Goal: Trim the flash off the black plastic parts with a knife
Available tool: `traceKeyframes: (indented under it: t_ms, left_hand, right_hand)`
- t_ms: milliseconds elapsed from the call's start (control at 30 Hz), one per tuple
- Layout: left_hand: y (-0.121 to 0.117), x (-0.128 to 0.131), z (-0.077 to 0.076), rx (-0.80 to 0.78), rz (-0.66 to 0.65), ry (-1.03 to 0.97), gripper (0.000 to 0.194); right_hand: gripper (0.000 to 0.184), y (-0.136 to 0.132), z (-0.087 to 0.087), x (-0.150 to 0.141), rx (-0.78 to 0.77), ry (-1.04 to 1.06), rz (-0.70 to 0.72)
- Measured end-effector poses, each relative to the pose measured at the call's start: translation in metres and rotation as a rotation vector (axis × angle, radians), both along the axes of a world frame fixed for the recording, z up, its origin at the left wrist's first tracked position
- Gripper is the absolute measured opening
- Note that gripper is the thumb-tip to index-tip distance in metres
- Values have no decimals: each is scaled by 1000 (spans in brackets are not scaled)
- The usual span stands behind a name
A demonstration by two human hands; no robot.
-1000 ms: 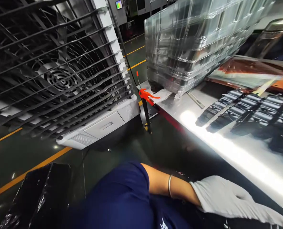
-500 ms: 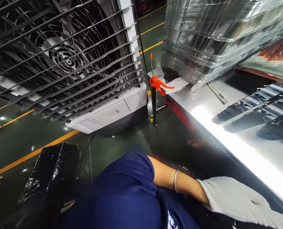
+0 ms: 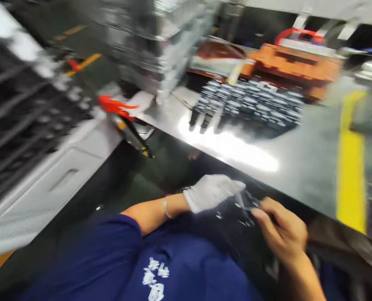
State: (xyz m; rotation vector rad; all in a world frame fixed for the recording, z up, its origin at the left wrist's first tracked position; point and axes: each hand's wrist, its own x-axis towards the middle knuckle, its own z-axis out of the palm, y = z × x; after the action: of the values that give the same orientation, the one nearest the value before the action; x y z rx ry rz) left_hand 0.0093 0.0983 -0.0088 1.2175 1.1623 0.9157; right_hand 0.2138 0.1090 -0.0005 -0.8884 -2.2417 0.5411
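Observation:
My left hand [image 3: 211,193], in a white glove, is closed with its fingertips on one side of a small dark, shiny part [image 3: 246,205]. From the other side my bare right hand [image 3: 284,228] pinches the same part between thumb and fingers. The part is blurred and its exact kind cannot be made out. Both hands are in front of my body, just short of the metal table's [image 3: 311,167] near edge. Rows of dark, glossy parts [image 3: 248,102] lie close together on that table.
An orange block-like fixture [image 3: 298,62] stands behind the rows. Yellow tape [image 3: 350,167] runs across the table at right. Plastic-wrapped stacked trays [image 3: 138,46] stand at the back left, with a red-orange air blow gun [image 3: 113,104] by the table corner. A large fan unit [image 3: 44,179] is at left.
My view has swung right, bringing my right hand and the small part into sight. The fan unit and blow gun have shifted left in the picture.

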Motion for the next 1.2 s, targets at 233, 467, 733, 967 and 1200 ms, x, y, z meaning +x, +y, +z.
traceKeyframes:
  t_ms: [233,467,733,967,1200]
  left_hand:
    - [3,9,-1,-68,236,34,35]
    - [1,16,0,-126,221,107,38]
    - [1,22,0,-158,111,130,39]
    - [9,29,-10,-315,122,-29,45]
    - [11,29,-13,-437,136,-43,44]
  right_hand:
    - [24,2,-3,4,96,-27,-117]
    - [24,-4,-5,14,114,-12,-79]
    - [38,-2,17,30,-377,-56,209]
    - [29,-11,8,25,-135,-10,39]
    - [25,-16,-15,16,181,-113,-268]
